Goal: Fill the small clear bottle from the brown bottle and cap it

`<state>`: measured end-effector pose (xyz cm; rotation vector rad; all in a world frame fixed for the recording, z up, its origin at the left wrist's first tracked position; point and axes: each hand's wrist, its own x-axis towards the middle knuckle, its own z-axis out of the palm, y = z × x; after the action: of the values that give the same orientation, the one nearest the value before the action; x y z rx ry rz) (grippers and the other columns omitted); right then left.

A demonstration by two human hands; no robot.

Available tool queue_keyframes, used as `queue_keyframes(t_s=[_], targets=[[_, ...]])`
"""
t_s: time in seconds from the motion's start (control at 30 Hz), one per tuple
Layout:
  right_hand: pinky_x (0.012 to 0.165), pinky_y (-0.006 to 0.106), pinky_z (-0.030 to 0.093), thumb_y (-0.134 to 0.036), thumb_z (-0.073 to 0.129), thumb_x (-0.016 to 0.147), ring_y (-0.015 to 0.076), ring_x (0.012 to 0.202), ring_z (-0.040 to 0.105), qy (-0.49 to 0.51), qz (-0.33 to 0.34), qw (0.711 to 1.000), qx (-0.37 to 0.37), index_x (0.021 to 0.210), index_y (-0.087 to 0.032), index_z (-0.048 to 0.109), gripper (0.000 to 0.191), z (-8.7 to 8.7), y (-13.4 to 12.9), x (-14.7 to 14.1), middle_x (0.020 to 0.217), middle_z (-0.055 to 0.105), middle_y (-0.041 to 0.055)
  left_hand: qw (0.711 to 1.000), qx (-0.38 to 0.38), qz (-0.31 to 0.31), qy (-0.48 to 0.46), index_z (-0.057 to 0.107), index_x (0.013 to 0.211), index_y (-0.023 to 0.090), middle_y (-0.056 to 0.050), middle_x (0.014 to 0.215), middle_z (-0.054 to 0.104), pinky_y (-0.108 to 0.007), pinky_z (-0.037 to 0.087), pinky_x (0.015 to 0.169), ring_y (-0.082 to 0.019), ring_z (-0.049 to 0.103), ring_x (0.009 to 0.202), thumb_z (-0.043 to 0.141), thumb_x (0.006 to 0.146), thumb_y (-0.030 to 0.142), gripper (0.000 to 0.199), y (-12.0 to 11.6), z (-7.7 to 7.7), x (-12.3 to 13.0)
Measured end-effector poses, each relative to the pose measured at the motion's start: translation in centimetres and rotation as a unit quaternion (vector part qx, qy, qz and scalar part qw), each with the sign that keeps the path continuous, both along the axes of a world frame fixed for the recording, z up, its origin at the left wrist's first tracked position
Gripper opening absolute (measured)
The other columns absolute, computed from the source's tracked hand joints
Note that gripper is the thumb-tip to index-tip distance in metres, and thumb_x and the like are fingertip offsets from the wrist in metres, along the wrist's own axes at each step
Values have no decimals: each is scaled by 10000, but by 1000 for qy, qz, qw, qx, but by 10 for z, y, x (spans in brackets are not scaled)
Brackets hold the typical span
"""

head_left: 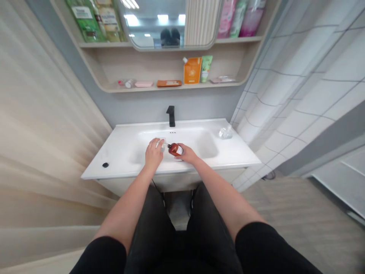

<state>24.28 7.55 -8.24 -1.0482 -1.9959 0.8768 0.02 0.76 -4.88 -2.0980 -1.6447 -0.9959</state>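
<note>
My right hand (187, 153) is wrapped round a reddish-brown bottle (173, 148) with a white label. The bottle lies tilted over the sink (208, 144), its dark neck pointing left. Facing that neck is a small clear container (162, 145), which the fingers of my left hand (154, 153) grip. The two mouths are close together; whether they touch, or whether liquid flows, I cannot tell. On the counter to the left lies a small black cap (105, 165).
A black faucet (171, 116) rises behind the sink. At the right of the counter lies a clear plastic item (225, 132). Above, a shelf (111, 88) holds an orange pouch (192, 70), a green tube (205, 69) and small packets. A curtain (42, 125) hangs on the left.
</note>
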Motion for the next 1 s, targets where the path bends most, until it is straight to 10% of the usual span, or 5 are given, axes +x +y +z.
queue_keyframes(t_s=[1.0], targets=[[1162,465,517,-268,943,696,320,1251,717,43,-1,999,0,1460,-262,671,810,11,-9,2,1378,765,49,999,5,-17,30,637,1516,215,-161,1494,651,-524,434,1288,-336,519,1497,558,846,3,707,0,17,3]])
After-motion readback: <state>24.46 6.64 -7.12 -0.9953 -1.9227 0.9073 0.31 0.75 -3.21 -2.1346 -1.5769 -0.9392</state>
